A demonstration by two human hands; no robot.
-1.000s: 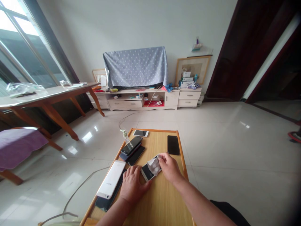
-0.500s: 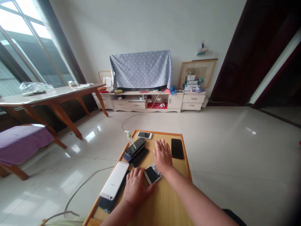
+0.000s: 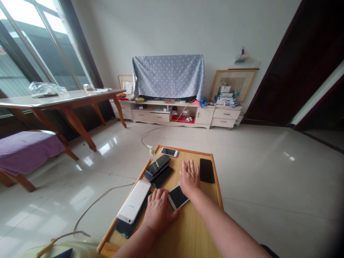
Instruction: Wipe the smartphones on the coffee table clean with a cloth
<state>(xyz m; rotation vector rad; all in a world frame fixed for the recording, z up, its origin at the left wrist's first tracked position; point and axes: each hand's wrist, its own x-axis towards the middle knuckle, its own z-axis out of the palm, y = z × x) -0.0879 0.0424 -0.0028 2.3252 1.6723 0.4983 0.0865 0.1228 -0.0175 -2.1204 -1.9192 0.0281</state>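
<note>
A white-framed smartphone (image 3: 178,197) lies face up on the small wooden table. My left hand (image 3: 158,211) braces its left side and near corner between fingers and thumb. My right hand (image 3: 190,179) lies flat over the phone's far right end, fingers stretched out and a little apart. The pale cloth under this palm is almost wholly hidden. Left of my left hand, a white phone (image 3: 135,201) rests back up on a dark phone (image 3: 125,229). Farther back are a stack of dark phones (image 3: 158,165) and another dark phone (image 3: 163,178).
The wooden table (image 3: 188,236) has a raised orange-brown rim. A black phone (image 3: 206,170) lies near its right edge, a white phone (image 3: 168,152) at the far end. A pump bottle (image 3: 152,153) stands at the left rim. A cable (image 3: 99,197) runs over the floor.
My right hand has slid slightly across the phone's far end, and the cloth that showed beside it is now nearly covered. My left hand keeps its place at the phone. The view has shifted slightly.
</note>
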